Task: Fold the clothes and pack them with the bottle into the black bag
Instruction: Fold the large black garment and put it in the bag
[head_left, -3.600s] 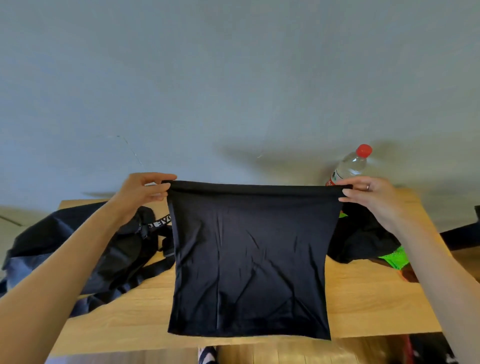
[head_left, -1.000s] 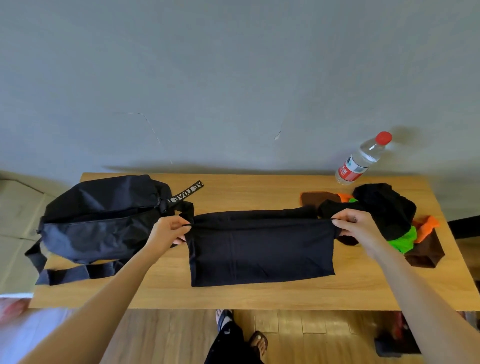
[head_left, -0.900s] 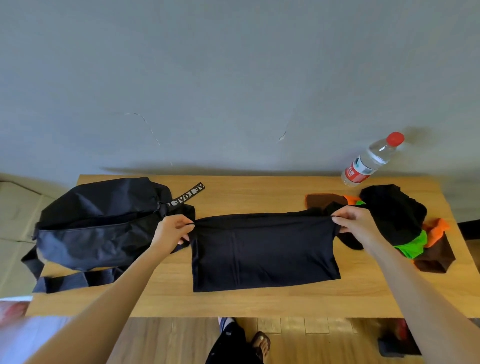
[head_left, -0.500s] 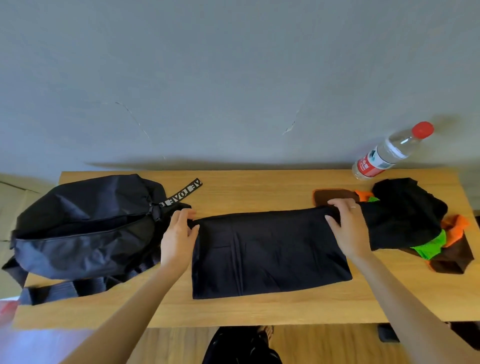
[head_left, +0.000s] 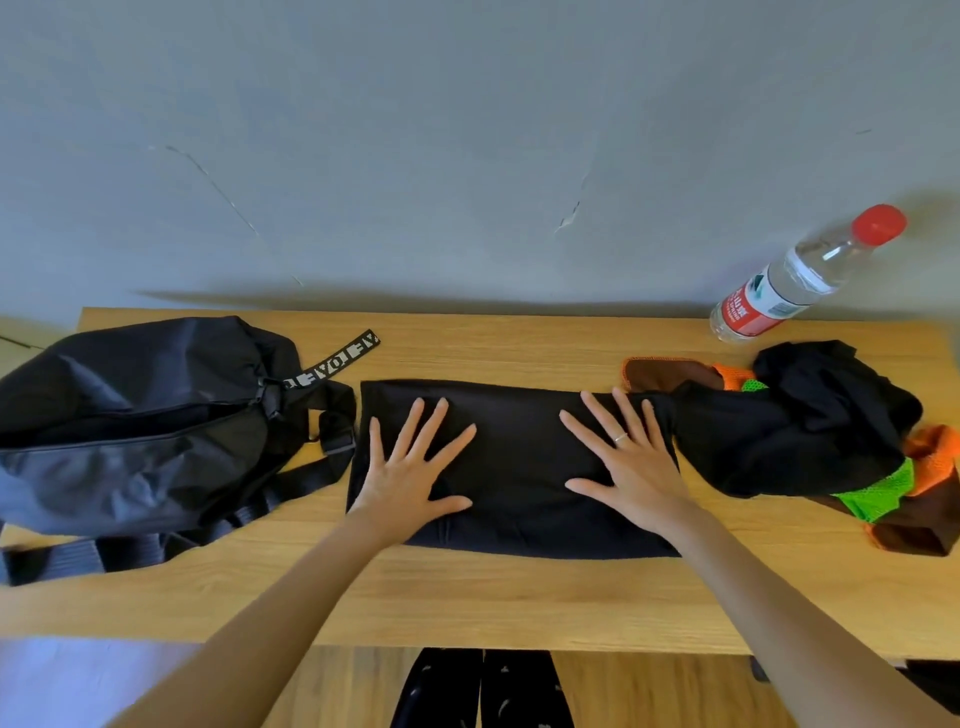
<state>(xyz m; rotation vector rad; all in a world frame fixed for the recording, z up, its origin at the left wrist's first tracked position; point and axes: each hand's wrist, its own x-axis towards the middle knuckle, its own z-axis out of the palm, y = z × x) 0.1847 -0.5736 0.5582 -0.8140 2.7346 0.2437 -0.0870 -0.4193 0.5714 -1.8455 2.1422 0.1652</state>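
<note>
A folded black garment (head_left: 519, 467) lies flat in the middle of the wooden table (head_left: 519, 597). My left hand (head_left: 410, 467) presses on its left part with fingers spread. My right hand (head_left: 628, 462) presses flat on its right part, a ring on one finger. The black bag (head_left: 135, 421) lies at the table's left end, its zip partly open and its straps trailing toward the front edge. A clear water bottle (head_left: 795, 278) with a red cap and red label stands at the back right, against the wall.
A heap of unfolded clothes (head_left: 831, 431) in black, brown, orange and green mesh sits at the table's right end, touching the folded garment. The grey wall runs right behind the table. A person's dark trousers show below the front edge.
The garment, held up in the air earlier, was laid on the table and folded over. Both hands let go of its top corners and now lie flat on it, nearer its middle.
</note>
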